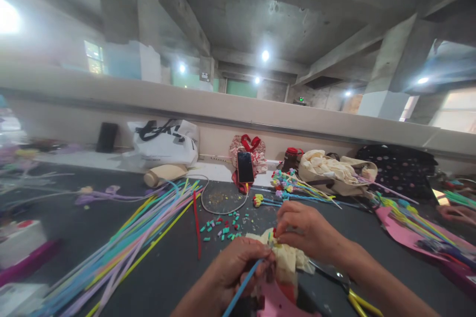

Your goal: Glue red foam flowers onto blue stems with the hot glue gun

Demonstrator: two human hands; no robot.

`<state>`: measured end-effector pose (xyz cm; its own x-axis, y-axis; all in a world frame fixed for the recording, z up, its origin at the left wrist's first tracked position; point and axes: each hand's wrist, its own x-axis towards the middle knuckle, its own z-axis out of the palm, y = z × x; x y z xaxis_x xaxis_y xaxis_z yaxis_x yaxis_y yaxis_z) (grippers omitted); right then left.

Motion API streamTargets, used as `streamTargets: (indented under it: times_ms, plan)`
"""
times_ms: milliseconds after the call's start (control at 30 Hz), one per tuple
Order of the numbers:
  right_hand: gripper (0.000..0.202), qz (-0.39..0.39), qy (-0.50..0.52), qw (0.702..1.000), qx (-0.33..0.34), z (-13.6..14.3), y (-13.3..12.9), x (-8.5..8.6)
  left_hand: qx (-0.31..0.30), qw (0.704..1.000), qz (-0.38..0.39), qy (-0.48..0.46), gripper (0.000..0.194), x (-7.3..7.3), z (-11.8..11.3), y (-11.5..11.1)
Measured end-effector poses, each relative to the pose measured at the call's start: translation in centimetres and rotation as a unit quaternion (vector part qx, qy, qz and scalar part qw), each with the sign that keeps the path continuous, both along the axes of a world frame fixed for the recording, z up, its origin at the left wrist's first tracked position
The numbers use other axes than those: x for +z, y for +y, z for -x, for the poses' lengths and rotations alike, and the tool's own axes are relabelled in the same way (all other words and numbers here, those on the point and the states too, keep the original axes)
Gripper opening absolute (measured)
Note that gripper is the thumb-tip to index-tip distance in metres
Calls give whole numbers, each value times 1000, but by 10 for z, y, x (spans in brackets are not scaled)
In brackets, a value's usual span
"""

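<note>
Held in my left hand point(238, 263) is a long thin blue stem point(243, 287), slanting down toward the front edge of the view. My left fingers are pinched around its upper end, where a small light-green tip shows. My right hand point(307, 230) is close above, fingertips pinched together at a small red piece point(274, 232) beside that tip. Crumpled cream paper or cloth point(292, 259) lies under both hands. Below it is a pink object point(278, 299), partly hidden. A cutting tool with yellow handles point(360, 303) rests right of my hands.
Long coloured stems point(145, 242) fan out at left, beside a red strip point(196, 225). Small green bits point(230, 235) are scattered ahead. A phone point(245, 167) on a cable leans at the back. Finished-looking flower bunches point(286, 183) lie back right. Another person's hand point(459, 213) is far right.
</note>
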<state>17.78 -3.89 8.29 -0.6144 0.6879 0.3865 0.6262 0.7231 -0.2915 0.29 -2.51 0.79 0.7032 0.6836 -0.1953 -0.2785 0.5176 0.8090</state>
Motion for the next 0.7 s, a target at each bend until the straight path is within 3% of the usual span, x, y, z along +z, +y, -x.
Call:
streamTargets:
  times_ms: [200, 533, 700]
  plan:
    - [11, 8, -23, 999, 28, -6, 1, 4, 3, 1000, -1, 6, 18, -10, 0, 3]
    - [12, -10, -110, 993, 44, -3, 3, 7, 6, 997, -75, 14, 19, -14, -4, 4]
    - [13, -34, -138, 989, 42, -1, 4, 6, 13, 997, -67, 25, 20, -15, -6, 4]
